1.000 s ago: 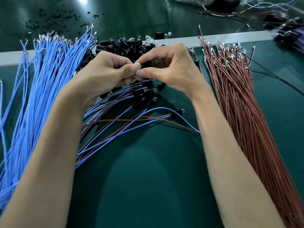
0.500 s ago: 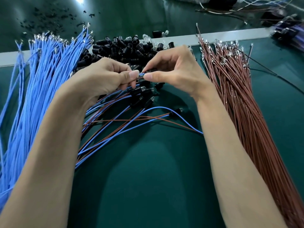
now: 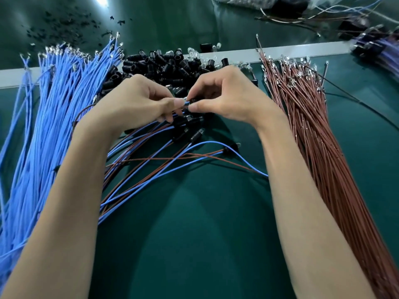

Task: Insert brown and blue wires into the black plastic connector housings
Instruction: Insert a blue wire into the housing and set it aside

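In front of the heap of black connector housings [image 3: 164,63], the left hand [image 3: 138,102] and right hand [image 3: 226,98] pinch one blue wire end [image 3: 186,103] between them, blue wire bundle [image 3: 54,126] at left, brown wire bundle [image 3: 313,137] at right.

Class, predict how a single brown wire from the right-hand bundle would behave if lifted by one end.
Probably floppy: loose brown wires mid-table curve across the mat. Likely light, being so thin. The metal terminals might snag neighbours in the packed brown bundle.
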The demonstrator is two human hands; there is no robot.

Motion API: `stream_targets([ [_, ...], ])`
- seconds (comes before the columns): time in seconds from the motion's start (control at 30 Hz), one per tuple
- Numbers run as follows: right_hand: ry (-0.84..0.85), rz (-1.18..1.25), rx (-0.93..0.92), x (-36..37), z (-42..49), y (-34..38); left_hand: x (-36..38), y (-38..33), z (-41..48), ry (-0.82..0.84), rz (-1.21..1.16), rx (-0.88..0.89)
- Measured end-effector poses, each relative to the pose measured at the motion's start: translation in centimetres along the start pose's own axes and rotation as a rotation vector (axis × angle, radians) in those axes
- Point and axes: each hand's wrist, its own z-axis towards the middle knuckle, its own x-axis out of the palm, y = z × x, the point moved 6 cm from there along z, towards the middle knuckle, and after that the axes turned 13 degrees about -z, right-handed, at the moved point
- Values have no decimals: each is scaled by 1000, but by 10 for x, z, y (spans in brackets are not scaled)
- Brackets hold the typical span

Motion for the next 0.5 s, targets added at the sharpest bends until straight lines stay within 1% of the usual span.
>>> stream_targets([
  [0.07,64,-243,42,-2,-1,1,-3,-5,-1,21,143,33],
  [0.1,68,-366,82,-4,-4,-2,-5,-7,-3,19,198,54],
  [0.13,36,-454,141,-8,-10,-5,-7,-11,-3,9,225,90],
  [0.17,-32,-494,220,-15,-19,-10,-8,-15,-4,-13,236,145],
  [0.27,-307,-524,498,-40,-57,-31,-13,-23,-3,-167,255,324],
  [0.3,-350,-553,592,-43,-69,-39,-15,-21,-2,-226,286,342],
  [0.37,-342,-592,713,-42,-83,-52,-15,-11,4,-312,380,310],
  [0.43,-322,-557,765,-37,-86,-60,-12,0,7,-335,420,262],
  [0.5,-326,-490,784,-35,-84,-64,-11,5,8,-347,405,250],
])
